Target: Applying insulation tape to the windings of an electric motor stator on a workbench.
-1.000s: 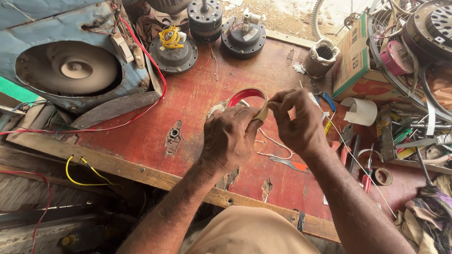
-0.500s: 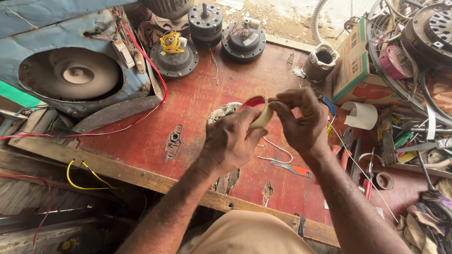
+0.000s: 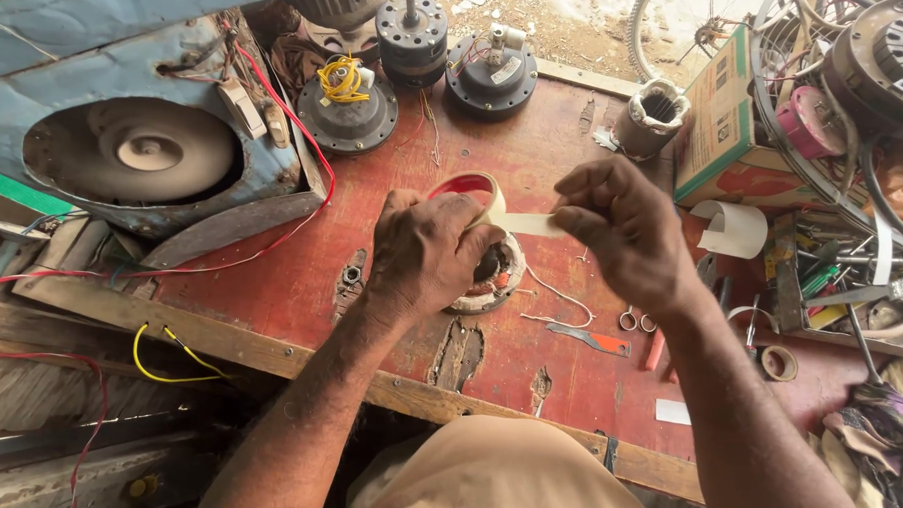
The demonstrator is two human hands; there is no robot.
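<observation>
My left hand [image 3: 426,253] grips a roll of cream tape [image 3: 474,190] with a red inner core, held upright over a wound motor stator [image 3: 496,276] that lies on the red workbench [image 3: 300,289]. My right hand [image 3: 628,225] pinches the free end of the tape strip [image 3: 528,224] and holds it stretched out to the right of the roll. The stator is partly hidden under my left hand.
Several fan motors [image 3: 346,110] stand at the bench's far edge. A blue fan housing [image 3: 135,148] lies at left with red wire. A cardboard box [image 3: 721,123], paper roll [image 3: 733,229], scissors [image 3: 634,319], a small knife [image 3: 589,339] and tools crowd the right.
My right hand has pulled away to the right, drawing a short strip of tape off the roll. The roll stays in my left hand above the stator.
</observation>
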